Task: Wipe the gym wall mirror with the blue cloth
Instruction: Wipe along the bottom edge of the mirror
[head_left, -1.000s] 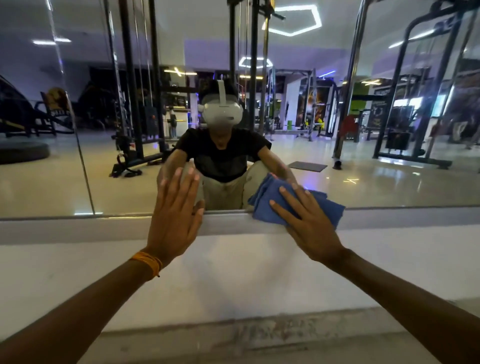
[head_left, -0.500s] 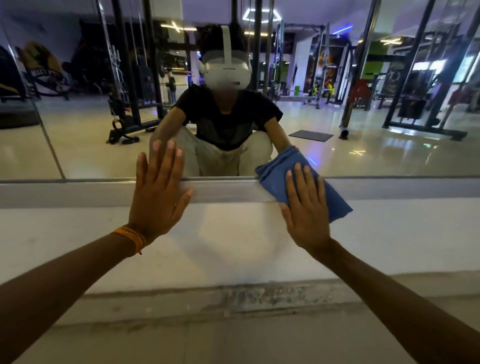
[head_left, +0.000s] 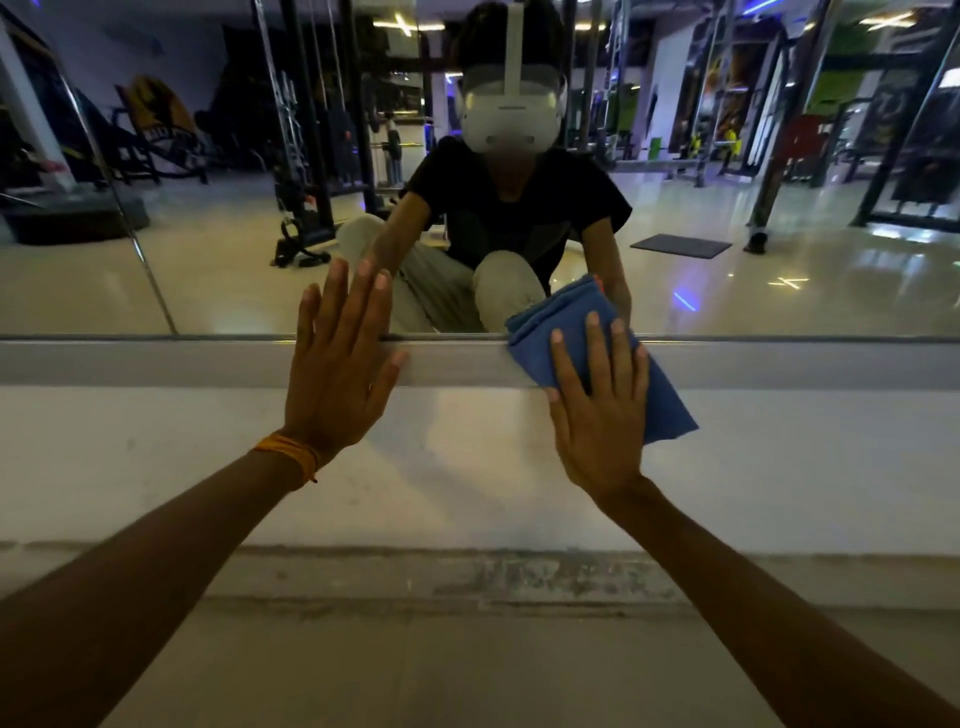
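We press our right hand (head_left: 597, 415) flat on the blue cloth (head_left: 563, 314), fingers (head_left: 595, 348) straight. The cloth lies across the bottom edge of the mirror (head_left: 208, 260) and the grey trim (head_left: 156, 364) under it. At nine o'clock from the cloth our left hand (head_left: 337, 364) lies flat too, its fingers touching the glass, palm over the trim, an orange wristband (head_left: 288, 457) at the wrist. At twelve o'clock the mirror reflects our white headset (head_left: 511, 119).

Two hands are in view: one left hand (head_left: 337, 364) and one right hand (head_left: 597, 421). There is one blue cloth (head_left: 670, 410), one wall mirror (head_left: 208, 270) and one orange wristband (head_left: 288, 457). The mirror reflects one dark floor mat (head_left: 680, 245).
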